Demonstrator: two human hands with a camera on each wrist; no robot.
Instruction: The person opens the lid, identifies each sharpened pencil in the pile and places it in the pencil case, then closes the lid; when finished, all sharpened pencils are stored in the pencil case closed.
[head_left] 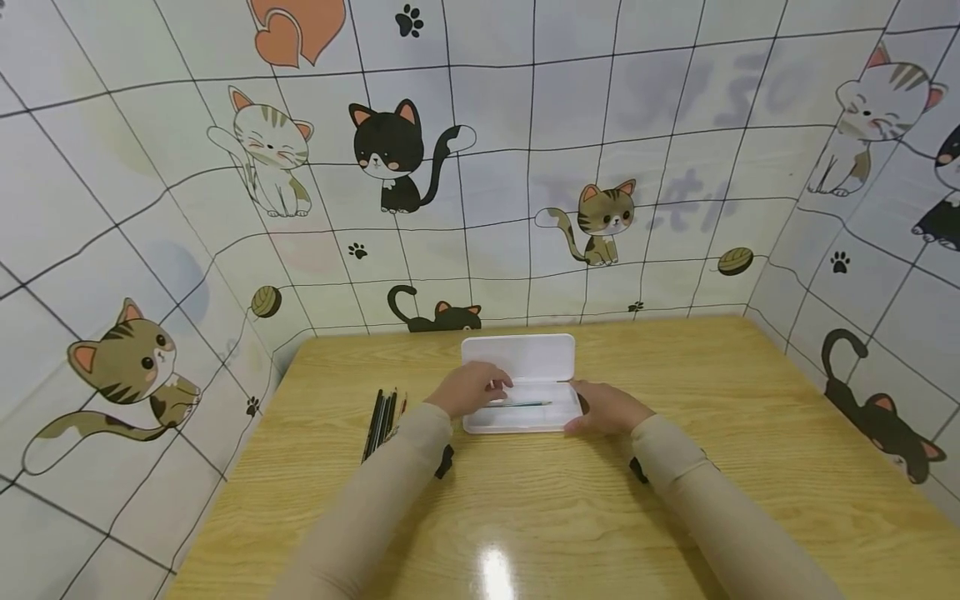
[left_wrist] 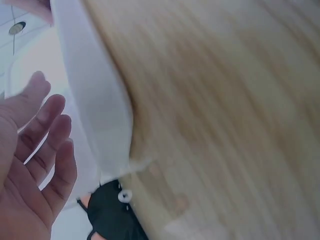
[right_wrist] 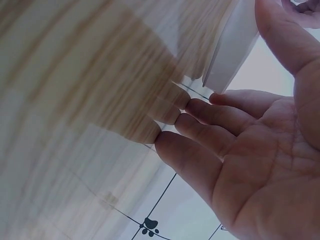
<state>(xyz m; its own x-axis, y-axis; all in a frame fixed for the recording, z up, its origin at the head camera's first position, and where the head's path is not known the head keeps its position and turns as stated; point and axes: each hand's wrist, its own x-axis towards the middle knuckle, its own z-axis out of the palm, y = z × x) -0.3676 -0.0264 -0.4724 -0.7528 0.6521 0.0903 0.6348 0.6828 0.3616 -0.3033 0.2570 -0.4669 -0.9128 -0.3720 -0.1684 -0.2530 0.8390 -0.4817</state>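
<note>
A white pencil case [head_left: 517, 425] lies on the table with its lid [head_left: 517, 357] raised at the back. Inside, a slim pencil [head_left: 517, 404] runs lengthwise. My left hand [head_left: 471, 388] is over the case's left part, its fingers loosely bent; the left wrist view shows nothing between the fingers [left_wrist: 59, 131]. At the case's right end, my right hand [head_left: 609, 408] holds the case, thumb at the front corner and fingers toward the back corner. In the right wrist view, several fingertips [right_wrist: 165, 142] of that hand meet the wood.
Several dark pencils [head_left: 381, 421] lie side by side left of the case, partly hidden by the left sleeve [head_left: 375, 500]. A cat-patterned cloth wall [head_left: 495, 192] borders the wooden table [head_left: 525, 508] at the back and sides.
</note>
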